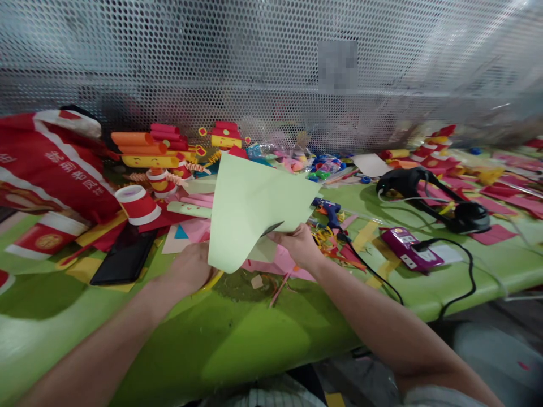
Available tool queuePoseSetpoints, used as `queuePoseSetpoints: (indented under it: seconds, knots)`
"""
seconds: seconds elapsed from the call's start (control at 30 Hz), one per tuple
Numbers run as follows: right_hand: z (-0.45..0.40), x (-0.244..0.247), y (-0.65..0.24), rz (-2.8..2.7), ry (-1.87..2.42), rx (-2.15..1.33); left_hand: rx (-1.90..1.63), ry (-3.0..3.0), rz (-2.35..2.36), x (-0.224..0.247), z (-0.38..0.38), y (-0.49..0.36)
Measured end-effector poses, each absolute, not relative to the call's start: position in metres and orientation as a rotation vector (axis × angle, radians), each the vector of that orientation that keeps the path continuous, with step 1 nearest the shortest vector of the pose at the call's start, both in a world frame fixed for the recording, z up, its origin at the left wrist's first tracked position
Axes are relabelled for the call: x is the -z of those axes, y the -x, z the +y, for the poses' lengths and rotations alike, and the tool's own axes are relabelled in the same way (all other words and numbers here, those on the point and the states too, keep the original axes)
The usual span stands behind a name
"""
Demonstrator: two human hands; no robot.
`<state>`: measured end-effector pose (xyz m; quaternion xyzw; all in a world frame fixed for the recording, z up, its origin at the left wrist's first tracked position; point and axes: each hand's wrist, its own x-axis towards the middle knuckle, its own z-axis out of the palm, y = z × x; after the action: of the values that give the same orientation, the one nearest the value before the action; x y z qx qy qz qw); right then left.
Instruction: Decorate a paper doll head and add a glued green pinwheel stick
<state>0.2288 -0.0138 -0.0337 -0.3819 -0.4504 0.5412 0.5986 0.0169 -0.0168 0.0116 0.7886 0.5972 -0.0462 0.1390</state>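
A large light green sheet of paper point(258, 203) stands tilted and curled above the table in front of me. My right hand point(299, 244) pinches its lower right edge between thumb and fingers. Close behind the sheet's lower left corner, my left hand point(190, 267) is closed around scissors. Their dark blade point(272, 228) shows at the paper's lower edge, pointing right. A bit of yellow, apparently the handle, curves out under the left hand. The paper hides most of the scissors and the left fingertips. Pink paper point(282, 261) and small scraps lie beneath.
Left are a black phone point(125, 254), red-and-white paper cups point(138, 204) and a red bag point(55, 164). Paper figures point(150, 161) stand behind. Right are a blue glue gun point(328, 210), a purple power strip point(411, 249) with a cable, and a black headset point(432, 198). A perforated metal screen point(263, 68) rises behind.
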Motion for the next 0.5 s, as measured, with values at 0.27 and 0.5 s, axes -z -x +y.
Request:
queuePoseSetpoints:
  seconds: [0.27,0.5]
  knots:
    - [-0.0124,0.0374,-0.2323,-1.109,0.804,-1.282,0.136,-2.317,1.747,-0.01,-0.0155,-0.0166]
    - [-0.0096,0.0409,-0.2346,-1.056,0.758,-1.206,-0.026,-2.28,1.754,-0.0104,-0.0162,-0.0147]
